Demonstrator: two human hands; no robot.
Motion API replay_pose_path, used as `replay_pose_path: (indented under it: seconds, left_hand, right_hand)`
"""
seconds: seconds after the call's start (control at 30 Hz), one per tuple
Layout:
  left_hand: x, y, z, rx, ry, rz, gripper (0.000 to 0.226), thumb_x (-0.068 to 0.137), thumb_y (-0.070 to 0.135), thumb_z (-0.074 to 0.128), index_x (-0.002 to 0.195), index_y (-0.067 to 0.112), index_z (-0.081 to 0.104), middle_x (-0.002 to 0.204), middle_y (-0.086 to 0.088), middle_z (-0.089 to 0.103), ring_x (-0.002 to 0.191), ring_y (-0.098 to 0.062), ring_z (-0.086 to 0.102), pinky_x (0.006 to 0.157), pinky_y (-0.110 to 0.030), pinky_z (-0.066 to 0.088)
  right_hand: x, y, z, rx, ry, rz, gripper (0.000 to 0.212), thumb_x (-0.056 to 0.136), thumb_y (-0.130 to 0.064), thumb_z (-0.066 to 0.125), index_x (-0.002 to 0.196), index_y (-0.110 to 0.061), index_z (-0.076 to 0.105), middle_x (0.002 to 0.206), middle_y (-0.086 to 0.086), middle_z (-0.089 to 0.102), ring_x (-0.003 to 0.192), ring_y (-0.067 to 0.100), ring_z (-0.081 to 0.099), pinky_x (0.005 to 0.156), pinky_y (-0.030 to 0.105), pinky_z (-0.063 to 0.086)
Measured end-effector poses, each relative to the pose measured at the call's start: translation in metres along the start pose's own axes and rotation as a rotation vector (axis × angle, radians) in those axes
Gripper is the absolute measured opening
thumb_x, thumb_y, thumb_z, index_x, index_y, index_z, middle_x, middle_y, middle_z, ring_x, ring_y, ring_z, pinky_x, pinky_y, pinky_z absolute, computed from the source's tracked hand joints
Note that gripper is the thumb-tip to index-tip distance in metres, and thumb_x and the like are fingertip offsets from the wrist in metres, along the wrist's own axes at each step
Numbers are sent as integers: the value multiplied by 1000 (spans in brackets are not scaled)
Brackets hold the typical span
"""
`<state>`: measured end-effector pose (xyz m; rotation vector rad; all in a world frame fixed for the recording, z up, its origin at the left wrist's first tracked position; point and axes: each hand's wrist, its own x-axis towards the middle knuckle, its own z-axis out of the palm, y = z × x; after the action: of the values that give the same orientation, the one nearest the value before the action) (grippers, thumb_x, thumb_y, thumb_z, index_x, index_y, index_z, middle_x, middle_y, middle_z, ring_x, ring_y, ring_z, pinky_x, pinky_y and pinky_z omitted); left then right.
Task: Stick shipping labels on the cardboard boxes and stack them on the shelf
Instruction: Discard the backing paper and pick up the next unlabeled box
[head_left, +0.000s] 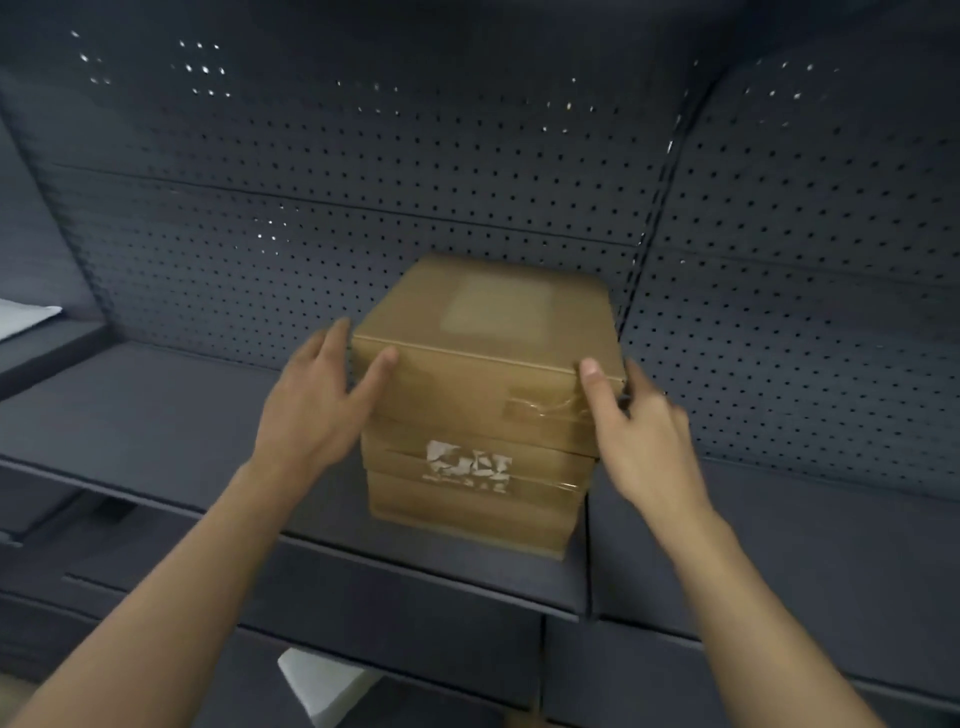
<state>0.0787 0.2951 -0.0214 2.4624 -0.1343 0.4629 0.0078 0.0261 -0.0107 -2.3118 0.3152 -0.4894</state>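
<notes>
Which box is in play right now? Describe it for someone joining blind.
On the dark shelf with the perforated back panel stands one stack of cardboard boxes. It is the top box, left hand and right hand against its front corners. Unlike the lower box with torn white scraps, its lid bears a pale rectangular patch.

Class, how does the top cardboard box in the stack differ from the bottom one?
The left hand and right hand touch the top brown cardboard box; neither touches the bottom brown cardboard box on the dark shelf. The top box shows a pale rectangular label on its lid; the bottom box's lid is covered. Both are brown cardboard.
</notes>
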Motion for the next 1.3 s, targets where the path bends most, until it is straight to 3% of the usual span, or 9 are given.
replay_pose_path:
  seconds: [0.13,0.23,0.3,0.37,0.53,0.7,0.83,0.97,1.3]
  left_hand:
    - [15,-1,0,-254,-46,90,60,92,63,41,130,19,52,94,7,63,93,-14,61,72,-32,48]
    - [15,0,0,-408,-60,90,38,94,55,48,118,26,54,88,22,59,77,14,55,67,-14,42]
    - [12,1,1,-464,-72,78,30,94,53,50,113,30,54,90,25,58,74,22,53,63,-7,38]
    - [8,5,3,-508,-81,80,24,94,50,53,109,32,55,89,26,59,75,26,52,62,-5,38]
    - [-10,31,15,-623,-98,116,20,92,45,60,110,38,60,90,26,67,86,16,60,68,-5,45]
    - [-33,76,42,-650,-136,144,46,82,65,55,122,42,56,106,24,66,114,-17,58,95,-41,51]
    - [-67,130,70,-662,-148,193,44,90,50,60,128,28,56,103,21,63,106,-10,58,82,-19,44]
    - [-111,190,110,-694,-201,197,32,94,43,59,120,25,58,98,19,66,95,-7,62,81,-26,49]
    - [-230,332,218,-738,-364,92,16,95,32,59,103,19,62,88,10,69,84,-9,66,75,-32,53]
  right_hand:
    - [6,-12,9,110,33,101,62,91,-72,38,119,-19,55,74,-11,53,97,14,58,88,31,44]
    - [4,-17,14,178,79,146,53,93,-63,45,123,-21,59,75,-13,59,87,5,57,75,28,40]
    - [-3,-16,13,187,117,139,37,93,-60,48,86,-24,54,61,-12,57,73,4,59,66,26,41]
    - [-11,-15,9,222,149,127,40,93,-57,51,73,-22,53,55,-10,52,65,9,56,67,28,43]
    - [-31,6,-19,309,231,131,28,93,-52,54,101,-28,67,67,-21,66,80,8,64,77,31,47]
    - [-54,37,-64,374,339,156,19,94,-41,56,97,-28,69,82,-15,72,88,10,67,84,33,49]
    - [-76,79,-108,407,404,192,16,95,-36,55,96,-26,68,84,-14,71,88,10,66,81,30,48]
    - [-106,143,-162,421,463,216,22,96,-33,55,110,-21,67,87,-16,70,87,4,64,76,24,44]
    - [-165,310,-290,450,467,344,63,80,-52,55,135,-20,57,121,-5,68,111,14,63,94,35,49]
